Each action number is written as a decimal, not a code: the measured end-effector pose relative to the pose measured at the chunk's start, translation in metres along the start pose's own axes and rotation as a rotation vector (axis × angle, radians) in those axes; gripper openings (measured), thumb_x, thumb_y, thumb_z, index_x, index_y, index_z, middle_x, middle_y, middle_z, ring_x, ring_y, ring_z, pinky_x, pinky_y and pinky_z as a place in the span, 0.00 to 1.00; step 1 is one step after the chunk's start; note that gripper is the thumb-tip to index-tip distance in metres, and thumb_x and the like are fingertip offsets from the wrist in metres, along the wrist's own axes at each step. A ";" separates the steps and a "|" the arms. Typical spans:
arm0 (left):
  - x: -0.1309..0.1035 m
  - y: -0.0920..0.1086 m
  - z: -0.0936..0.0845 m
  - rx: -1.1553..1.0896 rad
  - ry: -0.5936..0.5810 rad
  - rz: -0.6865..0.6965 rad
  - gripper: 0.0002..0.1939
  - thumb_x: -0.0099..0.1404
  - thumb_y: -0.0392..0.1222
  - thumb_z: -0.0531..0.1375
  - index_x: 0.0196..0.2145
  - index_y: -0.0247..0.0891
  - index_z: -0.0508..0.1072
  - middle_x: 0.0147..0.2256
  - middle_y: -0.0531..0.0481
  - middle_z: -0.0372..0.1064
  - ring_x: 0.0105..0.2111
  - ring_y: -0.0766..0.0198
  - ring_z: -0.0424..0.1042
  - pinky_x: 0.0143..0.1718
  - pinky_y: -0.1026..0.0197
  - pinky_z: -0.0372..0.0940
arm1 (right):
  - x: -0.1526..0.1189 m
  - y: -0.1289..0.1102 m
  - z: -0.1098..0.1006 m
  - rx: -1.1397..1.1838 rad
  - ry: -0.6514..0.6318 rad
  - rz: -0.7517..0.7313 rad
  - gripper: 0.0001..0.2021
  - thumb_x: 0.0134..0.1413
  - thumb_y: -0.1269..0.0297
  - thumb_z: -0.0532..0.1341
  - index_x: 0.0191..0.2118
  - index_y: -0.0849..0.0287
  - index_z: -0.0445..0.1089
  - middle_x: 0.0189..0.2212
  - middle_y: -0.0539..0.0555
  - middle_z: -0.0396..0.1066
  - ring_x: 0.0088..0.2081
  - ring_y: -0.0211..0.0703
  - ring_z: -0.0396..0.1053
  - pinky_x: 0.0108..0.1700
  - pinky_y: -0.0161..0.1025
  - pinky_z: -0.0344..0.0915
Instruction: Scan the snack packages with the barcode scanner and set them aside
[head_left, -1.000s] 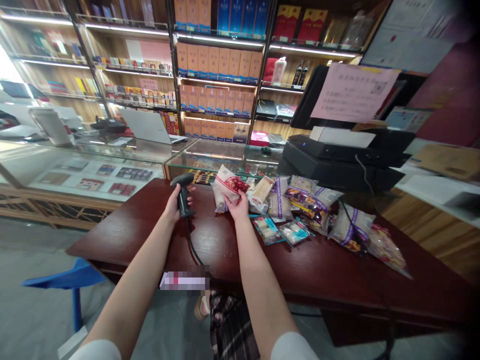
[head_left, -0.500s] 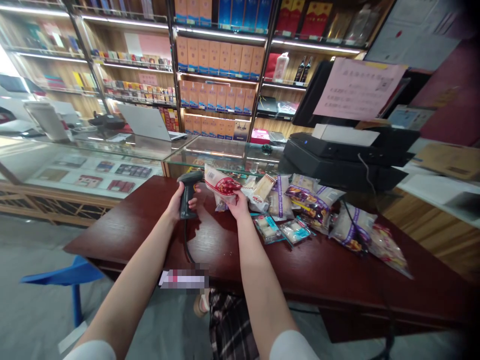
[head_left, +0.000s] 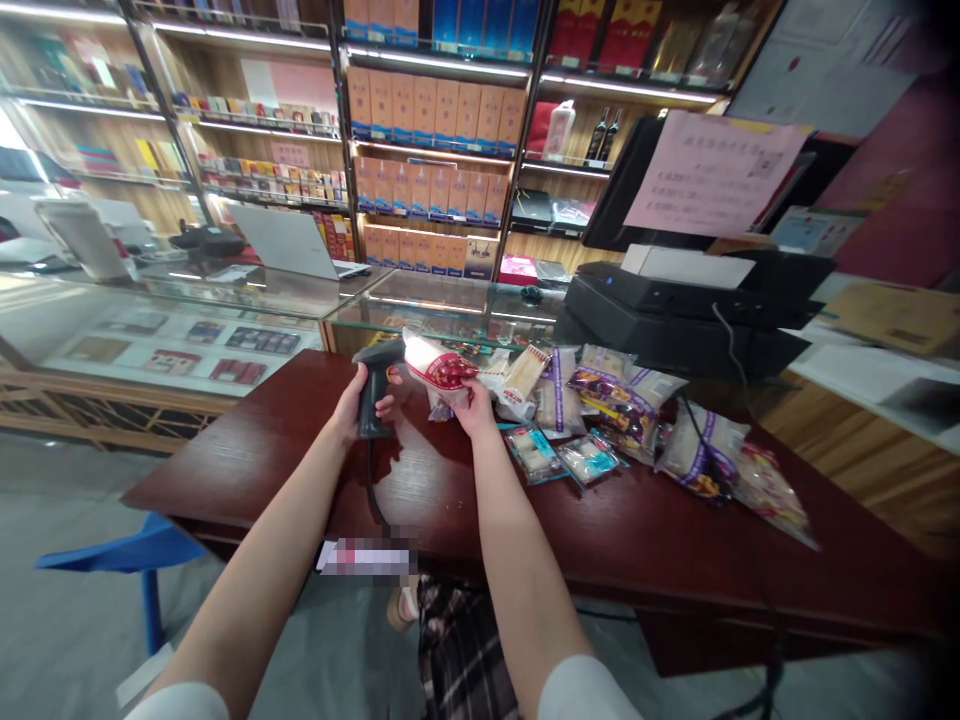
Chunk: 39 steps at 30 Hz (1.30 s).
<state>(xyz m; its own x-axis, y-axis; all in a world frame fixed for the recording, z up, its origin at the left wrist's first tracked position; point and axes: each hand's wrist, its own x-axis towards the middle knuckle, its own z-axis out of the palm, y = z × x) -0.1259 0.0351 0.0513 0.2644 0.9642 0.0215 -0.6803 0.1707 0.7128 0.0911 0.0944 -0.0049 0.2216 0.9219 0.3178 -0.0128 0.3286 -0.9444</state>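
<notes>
Shelves [head_left: 210, 68]: lit, stocked with orange-and-blue boxes [head_left: 426, 110]; two dark bottles [head_left: 604, 137] farther right.
Laptop [head_left: 281, 240]: open, standing on the glass counter [head_left: 289, 296].
Monitor [head_left: 619, 190]: black, pink sheet [head_left: 709, 178] across one face.
Stool [head_left: 135, 550]: blue, on the grey floor [head_left: 75, 640], lower left.

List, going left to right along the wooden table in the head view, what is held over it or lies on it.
Black barcode scanner in the left hand, red-and-white plastic bag in the right hand, left teal-labelled packet, right teal-labelled packet, rightmost purple-banded bag, red-printed clear bag.
</notes>
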 end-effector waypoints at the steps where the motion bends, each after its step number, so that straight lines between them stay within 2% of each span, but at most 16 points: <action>1: -0.001 0.001 0.000 -0.004 0.004 -0.002 0.27 0.71 0.58 0.47 0.46 0.32 0.73 0.31 0.43 0.73 0.14 0.72 0.56 0.12 0.67 0.55 | -0.001 0.000 0.000 0.013 0.007 -0.011 0.07 0.46 0.64 0.61 0.34 0.56 0.67 0.38 0.53 0.75 0.45 0.46 0.73 0.48 0.48 0.72; 3: -0.001 0.001 0.000 -0.010 0.007 -0.002 0.27 0.71 0.58 0.47 0.47 0.32 0.72 0.31 0.42 0.73 0.15 0.72 0.57 0.13 0.67 0.56 | -0.002 -0.004 0.002 0.088 0.024 -0.015 0.10 0.42 0.65 0.63 0.35 0.57 0.68 0.41 0.54 0.74 0.46 0.46 0.72 0.50 0.47 0.70; 7: 0.001 0.002 -0.002 -0.009 0.031 0.029 0.28 0.72 0.57 0.44 0.47 0.30 0.72 0.33 0.41 0.74 0.16 0.71 0.59 0.14 0.67 0.56 | -0.002 -0.026 0.001 0.158 0.118 -0.093 0.18 0.51 0.64 0.55 0.48 0.59 0.67 0.45 0.56 0.73 0.47 0.46 0.71 0.51 0.48 0.69; 9: 0.003 0.002 -0.004 -0.002 0.047 0.055 0.29 0.72 0.57 0.43 0.46 0.30 0.72 0.34 0.39 0.74 0.17 0.70 0.61 0.14 0.67 0.57 | -0.003 -0.038 -0.004 -0.010 0.166 -0.214 0.22 0.52 0.64 0.55 0.54 0.59 0.66 0.52 0.58 0.70 0.54 0.48 0.68 0.56 0.48 0.65; 11: 0.004 0.002 -0.004 0.015 0.060 0.084 0.30 0.72 0.58 0.43 0.45 0.29 0.73 0.35 0.38 0.75 0.18 0.69 0.63 0.15 0.66 0.59 | -0.008 -0.048 -0.009 -0.304 0.159 -0.286 0.24 0.51 0.65 0.57 0.55 0.58 0.67 0.59 0.60 0.63 0.61 0.50 0.60 0.60 0.48 0.60; 13: 0.005 0.001 -0.005 0.039 0.081 0.106 0.31 0.71 0.58 0.43 0.46 0.29 0.73 0.36 0.37 0.75 0.19 0.67 0.65 0.16 0.65 0.61 | -0.016 -0.054 -0.010 -0.604 0.072 -0.303 0.24 0.49 0.64 0.61 0.55 0.57 0.68 0.63 0.61 0.58 0.65 0.55 0.53 0.65 0.53 0.52; 15: 0.006 0.001 -0.005 0.063 0.117 0.111 0.31 0.71 0.58 0.44 0.47 0.29 0.73 0.37 0.37 0.76 0.21 0.65 0.68 0.19 0.63 0.64 | -0.024 -0.057 -0.005 -0.809 -0.018 -0.302 0.26 0.48 0.63 0.63 0.55 0.57 0.68 0.64 0.62 0.56 0.67 0.59 0.49 0.67 0.58 0.44; 19: 0.008 -0.002 -0.004 0.051 0.193 0.136 0.27 0.72 0.52 0.44 0.51 0.28 0.71 0.40 0.36 0.76 0.31 0.59 0.76 0.31 0.58 0.71 | -0.033 -0.058 0.010 -0.903 -0.025 -0.375 0.25 0.56 0.65 0.58 0.60 0.60 0.64 0.66 0.63 0.54 0.69 0.54 0.45 0.68 0.57 0.37; 22: 0.010 -0.003 -0.004 0.014 0.213 0.180 0.25 0.70 0.45 0.43 0.51 0.27 0.71 0.42 0.35 0.76 0.39 0.55 0.77 0.39 0.53 0.72 | -0.033 -0.056 0.014 -0.897 -0.080 -0.321 0.19 0.60 0.68 0.53 0.55 0.57 0.68 0.63 0.59 0.61 0.66 0.51 0.51 0.68 0.58 0.36; 25: 0.011 -0.004 -0.004 0.019 0.252 0.187 0.24 0.70 0.42 0.42 0.49 0.27 0.72 0.42 0.36 0.76 0.42 0.55 0.76 0.42 0.51 0.72 | -0.031 -0.056 0.011 -0.877 -0.084 -0.234 0.16 0.61 0.67 0.52 0.52 0.55 0.70 0.59 0.59 0.66 0.63 0.51 0.58 0.67 0.62 0.37; 27: 0.012 -0.004 -0.004 0.029 0.293 0.187 0.22 0.70 0.41 0.43 0.46 0.29 0.73 0.39 0.39 0.76 0.40 0.57 0.76 0.42 0.53 0.72 | -0.032 -0.060 0.010 -0.838 -0.050 -0.301 0.17 0.60 0.69 0.53 0.53 0.57 0.69 0.58 0.60 0.67 0.62 0.51 0.58 0.67 0.60 0.40; 29: 0.012 -0.005 -0.004 0.037 0.306 0.187 0.19 0.70 0.39 0.46 0.44 0.31 0.74 0.36 0.43 0.76 0.36 0.60 0.76 0.40 0.56 0.72 | -0.035 -0.066 0.013 -0.760 -0.051 -0.410 0.17 0.60 0.70 0.52 0.52 0.59 0.69 0.54 0.60 0.69 0.60 0.50 0.61 0.66 0.54 0.48; 31: 0.012 -0.007 -0.005 0.044 0.279 0.181 0.15 0.69 0.39 0.49 0.42 0.32 0.75 0.34 0.45 0.76 0.32 0.62 0.75 0.39 0.59 0.71 | -0.041 -0.071 0.021 -0.664 -0.133 -0.489 0.15 0.60 0.69 0.52 0.49 0.59 0.71 0.49 0.59 0.72 0.54 0.48 0.66 0.61 0.47 0.57; 33: 0.012 -0.009 -0.007 0.049 0.228 0.187 0.12 0.68 0.38 0.53 0.42 0.32 0.74 0.34 0.45 0.75 0.32 0.63 0.75 0.39 0.59 0.71 | -0.050 -0.072 0.031 -0.599 -0.279 -0.506 0.13 0.61 0.65 0.54 0.48 0.58 0.71 0.44 0.57 0.74 0.49 0.47 0.69 0.56 0.44 0.63; 36: 0.012 -0.010 -0.011 0.076 0.151 0.257 0.08 0.64 0.39 0.61 0.41 0.34 0.74 0.35 0.47 0.74 0.33 0.65 0.74 0.40 0.60 0.71 | -0.064 -0.064 0.048 -0.585 -0.423 -0.430 0.18 0.59 0.58 0.59 0.54 0.57 0.67 0.47 0.58 0.74 0.49 0.50 0.70 0.54 0.46 0.64; 39: 0.012 -0.010 -0.016 0.147 0.127 0.322 0.14 0.56 0.41 0.68 0.39 0.38 0.71 0.33 0.53 0.71 0.30 0.68 0.71 0.39 0.63 0.70 | -0.071 -0.049 0.062 -0.457 -0.479 -0.294 0.20 0.59 0.58 0.59 0.56 0.54 0.64 0.47 0.56 0.74 0.49 0.48 0.71 0.54 0.47 0.65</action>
<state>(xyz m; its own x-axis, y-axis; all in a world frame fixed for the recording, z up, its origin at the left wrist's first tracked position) -0.1267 0.0487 0.0331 -0.0402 0.9829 0.1799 -0.6071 -0.1671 0.7768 0.0157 0.0257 0.0242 -0.3000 0.8315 0.4676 0.4133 0.5551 -0.7219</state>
